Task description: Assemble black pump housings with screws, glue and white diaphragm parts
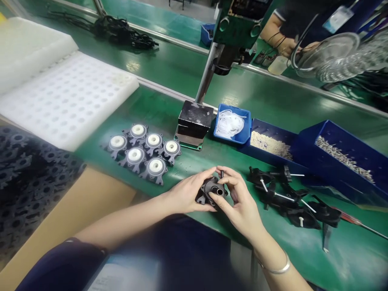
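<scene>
Both my hands hold one black round housing (pixel 214 190) with a short tube at its centre, low over the table's front edge. The fingers of my left hand (pixel 190 192) wrap its left side. My right hand (pixel 241 202) grips it from the right, thumb on its face and fingertips near a small upright black pipe. To the left, several grey metal brackets with white round centres (pixel 156 165) lie grouped on the green table. Several black housings (pixel 281 194), some with white pins, lie to the right.
A press with a black block (pixel 197 115) stands behind my hands. Beside it are a blue tray (pixel 248 125) of white rings and blue bins (pixel 327 161) of small parts. A screwdriver (pixel 348 217) lies right. Another person's hand (pixel 286 47) shows across the table.
</scene>
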{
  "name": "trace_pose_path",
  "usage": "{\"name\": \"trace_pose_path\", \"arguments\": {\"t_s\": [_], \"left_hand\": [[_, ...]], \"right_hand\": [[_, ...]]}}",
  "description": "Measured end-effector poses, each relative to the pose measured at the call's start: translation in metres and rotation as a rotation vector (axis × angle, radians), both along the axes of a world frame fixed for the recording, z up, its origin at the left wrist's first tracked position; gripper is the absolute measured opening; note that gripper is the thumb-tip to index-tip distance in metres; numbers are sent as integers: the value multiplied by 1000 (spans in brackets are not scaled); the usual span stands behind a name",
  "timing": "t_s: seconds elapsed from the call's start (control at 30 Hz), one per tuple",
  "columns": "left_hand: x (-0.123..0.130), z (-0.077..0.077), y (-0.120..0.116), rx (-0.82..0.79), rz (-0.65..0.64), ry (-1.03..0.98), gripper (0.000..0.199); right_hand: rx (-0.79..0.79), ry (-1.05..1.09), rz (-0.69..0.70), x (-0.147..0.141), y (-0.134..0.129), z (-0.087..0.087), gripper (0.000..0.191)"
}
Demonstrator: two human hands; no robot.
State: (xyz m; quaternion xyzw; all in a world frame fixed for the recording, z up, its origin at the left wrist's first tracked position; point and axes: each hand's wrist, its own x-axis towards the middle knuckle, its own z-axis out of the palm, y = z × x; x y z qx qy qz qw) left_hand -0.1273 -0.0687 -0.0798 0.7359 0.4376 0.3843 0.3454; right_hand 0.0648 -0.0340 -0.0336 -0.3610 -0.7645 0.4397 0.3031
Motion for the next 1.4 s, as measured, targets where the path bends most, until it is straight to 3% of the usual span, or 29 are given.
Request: {"name": "trace_pose_path", "arguments": {"t_s": [0.1,0.2,0.63,0.7,0.8,0.87,0.97,1.03,1.07,1.17,1.23,1.4], "left_hand": [[-1,-3,0,98,-19,-26,77],[-1,-6,1,76,-16,-34,57],[-2,-5,4,65,-39,-47,63],[-3,-2,2,84,-48,-29,64],[-4,5,0,131,-48,4,66],[-5,8,0,156,-64,29,63],[-5,10,3,177,-95,56,56],[-4,10,4,184,-103,66,55],[-4,11,5,185,-102,70,54],[-2,12,6,182,-92,85,52],[-3,13,6,182,-96,94,52],[-5,14,7,210,-126,79,57]], "right_hand": [[24,-13,-49,-1,-4,-10,18],[55,-38,-51,-3,-5,-13,20],[47,-8,-45,-8,-8,-18,25],[40,-21,-30,-4,-10,-12,27],[72,-85,-8,15,-5,16,25],[192,-104,-111,39,10,42,24],[457,-217,-461,90,52,80,24],[428,-530,-727,128,90,96,24],[354,-613,-770,145,111,100,23],[149,-774,-735,183,164,97,10],[55,-849,-688,195,187,89,12],[17,-900,-678,198,202,74,18]]}}
